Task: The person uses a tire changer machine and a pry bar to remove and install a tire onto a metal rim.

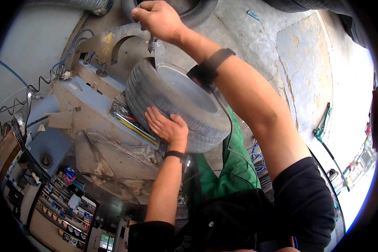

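Note:
A dusty black tyre (140, 90) on a grey wheel rim (187, 86) stands tilted against a blue-grey tyre machine (86, 94). My left hand (169, 126) lies against the tread with its fingers stretched out. Above the wheel, my right hand (159, 19) is closed at the end of the machine's curved steel arm (113, 35); what its fingers hold is hidden. Below that hand, a metal blade (159, 55) on the arm reaches down to the tyre, beside the rim.
A tray of hand tools (132, 124) sits on the machine beside the tyre. Another tyre (199, 14) lies behind it. At right, a green long-handled tool (323, 124) rests on the cracked concrete floor (260, 46). A thin dark cable (226, 147) hangs across my green trousers.

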`<act>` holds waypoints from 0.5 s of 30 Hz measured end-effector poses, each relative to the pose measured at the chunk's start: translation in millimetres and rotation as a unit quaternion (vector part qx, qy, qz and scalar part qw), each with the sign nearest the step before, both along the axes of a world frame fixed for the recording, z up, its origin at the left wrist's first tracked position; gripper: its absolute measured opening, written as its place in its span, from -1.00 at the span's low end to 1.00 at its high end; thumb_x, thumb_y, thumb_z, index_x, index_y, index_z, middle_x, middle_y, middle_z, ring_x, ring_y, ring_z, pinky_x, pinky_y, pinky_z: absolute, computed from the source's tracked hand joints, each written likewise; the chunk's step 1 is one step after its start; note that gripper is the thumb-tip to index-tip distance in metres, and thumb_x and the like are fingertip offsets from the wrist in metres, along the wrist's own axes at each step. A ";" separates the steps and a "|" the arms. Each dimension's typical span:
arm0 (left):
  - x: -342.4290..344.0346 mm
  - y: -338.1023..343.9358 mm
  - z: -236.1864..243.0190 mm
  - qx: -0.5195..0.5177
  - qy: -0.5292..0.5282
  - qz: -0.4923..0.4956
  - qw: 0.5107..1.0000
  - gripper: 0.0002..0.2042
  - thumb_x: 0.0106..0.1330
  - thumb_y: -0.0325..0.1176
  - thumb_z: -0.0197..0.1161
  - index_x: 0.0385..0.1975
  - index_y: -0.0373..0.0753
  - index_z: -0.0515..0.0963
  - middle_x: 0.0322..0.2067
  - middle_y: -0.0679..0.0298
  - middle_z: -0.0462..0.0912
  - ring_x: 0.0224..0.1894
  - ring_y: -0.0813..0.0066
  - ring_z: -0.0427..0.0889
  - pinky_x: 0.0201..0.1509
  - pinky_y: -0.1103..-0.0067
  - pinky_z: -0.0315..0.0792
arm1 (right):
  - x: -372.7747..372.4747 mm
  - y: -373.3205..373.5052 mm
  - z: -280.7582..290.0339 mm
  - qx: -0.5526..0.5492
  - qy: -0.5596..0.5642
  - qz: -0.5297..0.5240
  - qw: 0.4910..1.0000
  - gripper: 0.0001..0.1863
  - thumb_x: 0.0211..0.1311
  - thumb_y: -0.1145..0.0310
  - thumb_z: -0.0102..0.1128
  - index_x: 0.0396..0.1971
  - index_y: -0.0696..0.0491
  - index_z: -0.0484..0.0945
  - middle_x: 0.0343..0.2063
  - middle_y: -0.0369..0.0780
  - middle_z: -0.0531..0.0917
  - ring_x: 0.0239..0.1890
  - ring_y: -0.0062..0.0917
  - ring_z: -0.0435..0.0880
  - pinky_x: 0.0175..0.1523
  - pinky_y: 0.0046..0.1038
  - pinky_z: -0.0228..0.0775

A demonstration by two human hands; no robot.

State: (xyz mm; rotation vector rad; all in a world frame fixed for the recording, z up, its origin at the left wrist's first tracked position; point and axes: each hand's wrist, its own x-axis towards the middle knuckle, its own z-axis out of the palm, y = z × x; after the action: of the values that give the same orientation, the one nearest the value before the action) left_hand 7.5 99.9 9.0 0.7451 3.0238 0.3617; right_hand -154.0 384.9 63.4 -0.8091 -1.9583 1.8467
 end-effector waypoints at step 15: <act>2.3 -31.0 -3.6 0.013 0.012 -0.050 0.999 -0.38 0.39 -0.20 -0.06 0.37 -0.48 0.21 0.38 -0.22 0.28 0.44 -0.27 0.24 0.49 0.00 0.12 | 33.6 -28.5 16.5 -0.030 -0.007 0.057 0.998 -0.55 0.44 0.00 0.10 -0.31 0.13 0.67 -0.48 -0.29 0.68 -0.39 -0.58 0.59 -0.20 -0.41 0.46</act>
State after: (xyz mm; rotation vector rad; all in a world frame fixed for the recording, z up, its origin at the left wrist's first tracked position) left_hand 9.8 68.8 5.4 0.9054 2.9949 0.3941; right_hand -120.3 356.4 79.8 -0.7442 -2.0038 1.9786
